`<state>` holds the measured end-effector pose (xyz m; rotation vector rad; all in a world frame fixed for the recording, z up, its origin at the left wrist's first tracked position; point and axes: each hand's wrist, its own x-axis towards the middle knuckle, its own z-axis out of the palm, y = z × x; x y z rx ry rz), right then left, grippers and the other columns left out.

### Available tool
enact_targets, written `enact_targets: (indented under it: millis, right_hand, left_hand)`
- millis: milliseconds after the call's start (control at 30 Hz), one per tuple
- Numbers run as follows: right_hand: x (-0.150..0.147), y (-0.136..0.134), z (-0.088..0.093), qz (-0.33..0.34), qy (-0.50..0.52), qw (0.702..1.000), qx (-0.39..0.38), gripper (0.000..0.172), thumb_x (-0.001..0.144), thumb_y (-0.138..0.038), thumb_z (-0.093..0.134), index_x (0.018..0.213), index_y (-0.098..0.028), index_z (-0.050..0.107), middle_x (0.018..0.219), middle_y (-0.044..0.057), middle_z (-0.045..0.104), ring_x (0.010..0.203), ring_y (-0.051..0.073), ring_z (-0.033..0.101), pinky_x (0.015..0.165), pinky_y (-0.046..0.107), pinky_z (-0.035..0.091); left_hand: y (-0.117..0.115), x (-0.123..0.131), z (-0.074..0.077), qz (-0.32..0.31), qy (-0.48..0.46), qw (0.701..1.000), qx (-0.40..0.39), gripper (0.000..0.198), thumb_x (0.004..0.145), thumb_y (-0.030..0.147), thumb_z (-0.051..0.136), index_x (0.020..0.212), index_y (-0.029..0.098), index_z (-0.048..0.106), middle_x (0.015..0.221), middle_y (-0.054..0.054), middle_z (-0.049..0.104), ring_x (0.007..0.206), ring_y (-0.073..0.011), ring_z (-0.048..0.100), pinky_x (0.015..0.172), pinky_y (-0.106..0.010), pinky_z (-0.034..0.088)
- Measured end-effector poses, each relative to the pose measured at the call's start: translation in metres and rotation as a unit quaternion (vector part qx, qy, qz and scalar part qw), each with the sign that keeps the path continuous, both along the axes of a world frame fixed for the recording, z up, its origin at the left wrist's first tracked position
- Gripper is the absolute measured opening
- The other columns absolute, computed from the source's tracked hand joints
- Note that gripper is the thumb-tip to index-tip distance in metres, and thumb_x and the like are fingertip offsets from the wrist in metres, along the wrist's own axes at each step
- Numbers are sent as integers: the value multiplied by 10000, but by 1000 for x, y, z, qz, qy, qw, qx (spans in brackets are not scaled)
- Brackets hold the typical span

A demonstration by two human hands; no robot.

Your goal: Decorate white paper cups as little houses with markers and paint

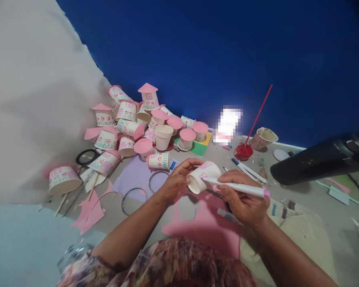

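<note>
Head view | left hand [179, 176] holding cup [213, 171], tilted over pink sheet [211, 230] | right hand [247, 201] gripping marker [242, 188], tip at cup's side | step: apparently drawing | next stroke calls for steady cup

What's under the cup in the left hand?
Below the cup, pink paper and part of a dark tool show. The cup and right hand cover the rest, so I can't tell what's there.

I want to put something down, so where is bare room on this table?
Bare grey table shows between the black cylinder and cream cloth. A smaller patch lies between green card and red dish. The back left is crowded with pink-roofed cups.
</note>
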<state>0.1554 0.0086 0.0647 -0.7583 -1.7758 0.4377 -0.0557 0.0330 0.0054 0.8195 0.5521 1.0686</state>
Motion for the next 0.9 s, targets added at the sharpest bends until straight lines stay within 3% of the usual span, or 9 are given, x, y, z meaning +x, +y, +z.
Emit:
enact_targets:
  millis: [900]
  right_hand:
    - [1, 2, 9, 29, -15, 999, 23, 168, 908, -95, 661, 972, -226, 744, 760, 33, 781, 661, 209, 747, 614, 320, 596]
  left_hand:
    - [-2, 2, 7, 24, -37, 999, -29, 538, 621, 259, 826, 1151, 192, 761, 1178, -87, 731, 975, -239, 659, 819, -317, 510]
